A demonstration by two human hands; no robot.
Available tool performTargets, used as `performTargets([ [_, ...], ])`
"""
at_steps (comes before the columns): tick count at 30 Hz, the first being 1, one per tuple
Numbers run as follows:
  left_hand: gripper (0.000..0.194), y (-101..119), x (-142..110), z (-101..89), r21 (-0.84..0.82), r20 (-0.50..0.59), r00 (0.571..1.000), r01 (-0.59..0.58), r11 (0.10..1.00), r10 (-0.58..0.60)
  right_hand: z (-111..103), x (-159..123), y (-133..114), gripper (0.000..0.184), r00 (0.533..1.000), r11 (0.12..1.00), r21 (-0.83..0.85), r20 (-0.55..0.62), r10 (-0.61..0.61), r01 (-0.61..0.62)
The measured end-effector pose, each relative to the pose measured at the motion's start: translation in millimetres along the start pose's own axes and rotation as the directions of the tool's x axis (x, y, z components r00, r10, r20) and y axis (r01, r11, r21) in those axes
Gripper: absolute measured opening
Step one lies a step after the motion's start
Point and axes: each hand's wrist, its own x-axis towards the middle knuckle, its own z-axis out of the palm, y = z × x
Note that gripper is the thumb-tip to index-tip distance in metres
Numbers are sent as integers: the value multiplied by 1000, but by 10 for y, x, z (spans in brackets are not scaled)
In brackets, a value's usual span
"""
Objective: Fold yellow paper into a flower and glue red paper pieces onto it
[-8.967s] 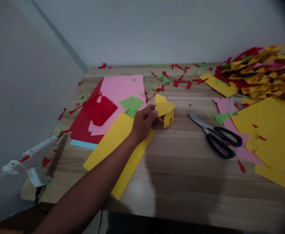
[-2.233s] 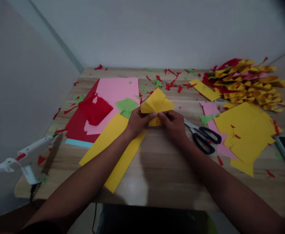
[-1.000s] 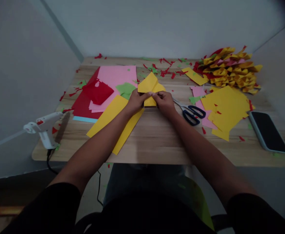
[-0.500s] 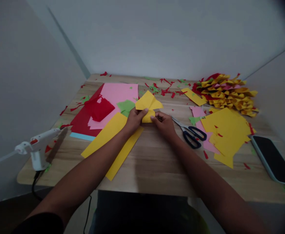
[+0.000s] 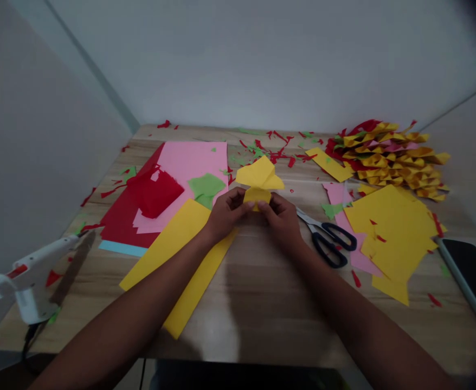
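Between my two hands is a small folded piece of yellow paper (image 5: 257, 198), raised a little over the table's middle. My left hand (image 5: 226, 215) pinches its left side, thumb on the near face. Its right side is pinched by my right hand (image 5: 282, 219), with that thumb close to the other one. Just beyond, a creased yellow paper piece with a pointed top (image 5: 259, 172) shows; whether it joins the held piece I cannot tell. Dark-handled scissors (image 5: 330, 241) lie right of my right hand. Long yellow paper strips (image 5: 193, 295) lie under my left forearm.
At left, a white glue gun (image 5: 38, 276) stands with its cord. Pink sheets (image 5: 197, 157), red paper (image 5: 156, 189) and green paper (image 5: 206, 185) lie behind it. On the right are yellow sheets (image 5: 396, 227), a phone (image 5: 471, 276) and a folded-paper piece (image 5: 400, 162). Scraps litter the table.
The camera view has moved closer to the table. My right hand has shifted its grip, and both thumbs now press near the lower edge of the yellow paper.
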Motion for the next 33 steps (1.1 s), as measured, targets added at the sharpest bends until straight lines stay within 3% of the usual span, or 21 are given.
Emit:
performTargets([
  [9,40,38,-8,25,31,-114,993,29,999,-26,-10,-29,-25,38,997,1000,-16,71,-12,13],
  [13,36,23,-22,36,47,-144,987,78,996,-70,7,-27,-12,37,998,998,54,-61,-9,12],
  [16,30,-4,-36,25,84,-115,989,105,991,-95,11,-24,4,39,985,990,135,-161,58,-36],
  [21,24,-35,-24,-31,139,-156,986,71,988,-49,-19,-21,-15,32,980,938,345,-179,88,-21],
  [26,27,-47,-9,-63,134,-16,996,91,987,-90,-68,22,-28,41,957,825,561,-196,214,-69],
  [30,31,-31,-16,-72,116,93,994,45,992,-56,-83,51,0,33,931,828,559,-282,231,-36],
  [33,28,-6,-28,-85,119,159,985,45,992,-63,-75,48,26,34,953,823,564,-204,226,-75],
])
